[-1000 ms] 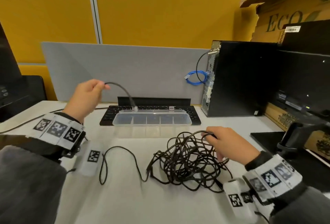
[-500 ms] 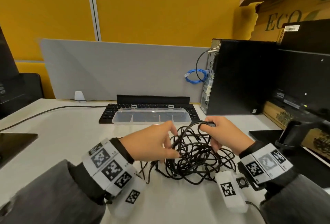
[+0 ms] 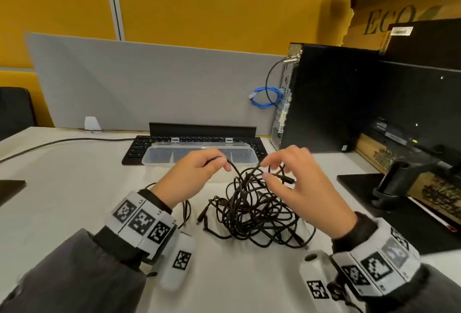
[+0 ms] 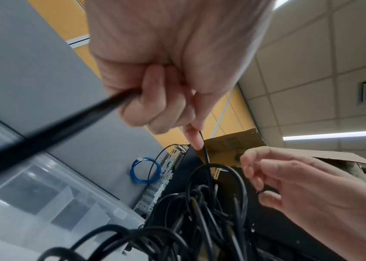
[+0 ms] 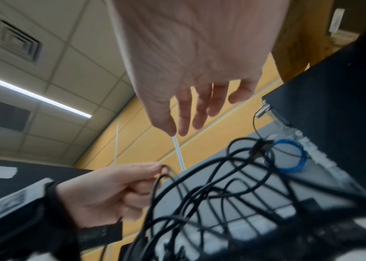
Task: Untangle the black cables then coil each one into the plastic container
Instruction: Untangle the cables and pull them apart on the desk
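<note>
A tangle of black cables [image 3: 254, 210] lies on the white desk between my hands. My left hand [image 3: 222, 163] is lifted over its left side and pinches one strand between thumb and fingers; the left wrist view shows that strand [image 4: 203, 146] running through the curled left hand [image 4: 177, 114]. Over the right side hovers my right hand [image 3: 274, 168], fingers spread and loosely bent, holding nothing; a cable plug [image 3: 287, 179] lies just under its thumb. The clear plastic container [image 3: 159, 153] stands open behind the tangle, against the keyboard, with no cable in it.
A black keyboard [image 3: 257, 145] lies behind the container. A black computer tower [image 3: 324, 98] with a blue cable coil [image 3: 264, 98] stands at the back right. A monitor stand [image 3: 399, 188] takes up the right. A thin cable [image 3: 62, 140] crosses the desk at left.
My left hand came down from high on the left to the tangle and took hold of a strand. My right hand let go of the loop it held and opened. Both hands rose slightly.
</note>
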A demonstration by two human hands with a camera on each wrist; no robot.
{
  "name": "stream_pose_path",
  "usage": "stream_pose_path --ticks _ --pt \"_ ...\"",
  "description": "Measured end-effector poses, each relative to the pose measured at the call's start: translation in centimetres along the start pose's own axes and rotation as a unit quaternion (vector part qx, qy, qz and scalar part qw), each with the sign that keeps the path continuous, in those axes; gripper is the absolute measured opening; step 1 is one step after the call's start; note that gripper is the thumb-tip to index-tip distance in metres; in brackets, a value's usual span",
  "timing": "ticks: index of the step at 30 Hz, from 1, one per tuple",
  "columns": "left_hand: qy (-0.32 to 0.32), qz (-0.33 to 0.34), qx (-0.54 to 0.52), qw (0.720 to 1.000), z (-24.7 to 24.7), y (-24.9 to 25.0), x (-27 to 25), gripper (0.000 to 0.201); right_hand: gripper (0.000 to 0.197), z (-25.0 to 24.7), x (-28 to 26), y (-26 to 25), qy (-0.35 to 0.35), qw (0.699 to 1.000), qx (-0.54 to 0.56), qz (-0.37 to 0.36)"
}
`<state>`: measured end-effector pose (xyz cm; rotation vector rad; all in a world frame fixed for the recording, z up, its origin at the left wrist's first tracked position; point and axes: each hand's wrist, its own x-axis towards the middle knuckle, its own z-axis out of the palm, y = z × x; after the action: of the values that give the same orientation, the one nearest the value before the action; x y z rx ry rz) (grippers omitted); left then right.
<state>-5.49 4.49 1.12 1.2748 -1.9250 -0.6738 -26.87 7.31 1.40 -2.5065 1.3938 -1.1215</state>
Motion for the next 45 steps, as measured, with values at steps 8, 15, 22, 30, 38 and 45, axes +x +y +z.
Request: stream_pose_path --ticks 8,15,22,30,38,45 --pt "0.059 0.031 -0.077 0.995 0.6 -1.2 0.8 0.019 0.012 3.5 2.1 -0.2 -0.129 0.991 0.011 0.026" --pt "0.204 0.046 0.014 0.978 0.1 -2.5 0.0 0.034 0.016 3.9 3.7 -0.6 -0.079 0.959 0.232 0.144" --pt "0.006 0.122 0.033 0.992 0.8 -0.5 -1.7 0.029 0.011 4.0 4.5 -1.2 -0.02 0.899 0.384 0.211" --pt "-0.017 0.024 0.066 0.997 1.2 -2.7 -1.0 0.023 0.008 3.8 4.2 -1.0 0.045 0.846 0.467 0.254" --pt "0.155 0.053 -0.022 0.986 0.4 -3.2 -0.7 0.018 0.027 2.9 4.2 1.0 0.123 0.837 0.479 0.235" --pt "0.161 0.056 -0.069 0.983 0.4 -3.3 -0.6 0.021 0.022 2.2 4.7 2.5 0.057 0.955 0.239 0.164"
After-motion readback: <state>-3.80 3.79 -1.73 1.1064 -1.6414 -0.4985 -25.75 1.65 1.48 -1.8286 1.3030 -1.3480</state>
